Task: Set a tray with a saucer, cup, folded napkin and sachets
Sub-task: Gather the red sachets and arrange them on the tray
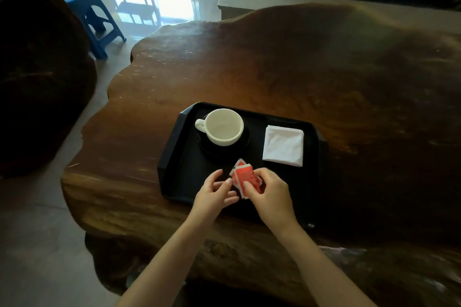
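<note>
A black tray (174,152) lies on the wooden table. In its far left part a white cup (222,128) stands on a black saucer (245,143), handle to the left. A folded white napkin (283,146) lies in the far right part. Over the tray's near middle, my right hand (270,194) holds several red sachets (245,177) by thumb and fingers. My left hand (215,193) is just left of them, fingers apart, with fingertips touching the sachets' left edge.
The dark slab table (324,70) has a wavy edge on the left and near side. Two blue plastic stools (84,10) stand on the floor at the far left. A dark wooden block (37,82) fills the left side.
</note>
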Demonstrator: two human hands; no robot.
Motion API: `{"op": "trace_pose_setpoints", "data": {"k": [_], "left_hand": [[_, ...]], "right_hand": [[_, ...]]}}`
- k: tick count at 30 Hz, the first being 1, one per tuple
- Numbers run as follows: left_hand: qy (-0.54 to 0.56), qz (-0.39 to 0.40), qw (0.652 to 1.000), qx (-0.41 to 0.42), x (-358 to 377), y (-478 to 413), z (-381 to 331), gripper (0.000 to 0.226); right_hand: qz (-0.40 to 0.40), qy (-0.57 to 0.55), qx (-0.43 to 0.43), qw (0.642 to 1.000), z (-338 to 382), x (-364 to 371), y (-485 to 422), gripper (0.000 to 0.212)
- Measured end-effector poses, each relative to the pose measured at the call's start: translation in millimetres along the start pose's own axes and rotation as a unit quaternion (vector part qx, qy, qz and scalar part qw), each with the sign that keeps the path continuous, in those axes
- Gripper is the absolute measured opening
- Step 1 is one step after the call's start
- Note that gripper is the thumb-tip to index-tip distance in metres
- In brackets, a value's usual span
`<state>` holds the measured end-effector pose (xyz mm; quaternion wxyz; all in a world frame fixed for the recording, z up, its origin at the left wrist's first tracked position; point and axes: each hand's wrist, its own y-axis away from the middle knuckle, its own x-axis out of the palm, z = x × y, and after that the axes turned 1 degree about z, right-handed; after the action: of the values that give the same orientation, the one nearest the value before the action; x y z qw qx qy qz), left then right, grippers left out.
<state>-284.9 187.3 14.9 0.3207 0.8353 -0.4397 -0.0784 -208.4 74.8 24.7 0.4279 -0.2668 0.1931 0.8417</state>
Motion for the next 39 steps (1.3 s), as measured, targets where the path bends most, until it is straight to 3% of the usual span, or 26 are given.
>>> {"op": "trace_pose_setpoints", "data": {"k": [2,4,6,8,10,13,15,17,19,24,29,34,39], "left_hand": [[0.085,0.007,0.996,-0.038,12.6,-1.3,-0.9,0.045],[0.176,0.062,0.981,-0.06,19.3,1.9,-6.8,0.033],[0.176,0.077,0.98,-0.048,14.2,3.6,-11.0,0.024],[0.173,0.077,0.981,-0.04,2.1,2.8,-11.5,0.025],[0.169,0.086,0.981,-0.039,-8.3,2.9,-12.5,0.028],[0.151,0.116,0.981,-0.035,-14.7,5.0,-15.9,0.028],[0.15,0.138,0.979,-0.032,-15.5,5.6,-18.4,0.03],[0.148,0.15,0.977,-0.034,-16.5,5.2,-19.4,0.033],[0.145,0.152,0.977,-0.033,-17.8,4.7,-18.3,0.033],[0.138,0.134,0.98,-0.047,-23.2,-1.7,-11.1,0.032],[0.115,0.063,0.989,-0.065,-35.1,-7.1,-5.6,0.024],[0.104,0.006,0.992,-0.071,-56.3,-4.9,-3.8,0.021],[0.111,-0.037,0.99,-0.08,-72.2,-2.0,-1.7,0.016]], "right_hand": [[-0.068,0.107,-0.061,0.99,2.4,7.9,5.6,0.015],[-0.058,0.2,-0.111,0.972,4.2,18.3,13.2,0.027],[-0.018,0.215,-0.125,0.968,2.7,24.1,18.8,0.041],[0.042,0.155,-0.115,0.98,0.2,17.8,18.7,0.047],[0.072,0.061,-0.097,0.991,1.3,6.3,16.7,0.038],[0.017,-0.064,-0.024,0.998,6.3,-2.9,9.3,0.019],[0.003,-0.092,0.044,0.995,6.8,-4.9,2.5,0.03],[0.056,-0.152,0.104,0.981,5.1,-8.0,-3.8,0.037],[0.103,-0.209,0.112,0.966,3.0,-10.5,-5.5,0.032],[0.106,-0.236,0.103,0.96,-6.4,-8.2,-11.4,0.033],[0.101,-0.259,0.146,0.949,-17.8,-6.1,-34.6,0.032],[0.097,-0.167,0.181,0.964,-29.3,27.0,-47.1,0.024],[0.144,-0.061,0.096,0.983,-28.8,53.1,-58.7,0.027]]}}
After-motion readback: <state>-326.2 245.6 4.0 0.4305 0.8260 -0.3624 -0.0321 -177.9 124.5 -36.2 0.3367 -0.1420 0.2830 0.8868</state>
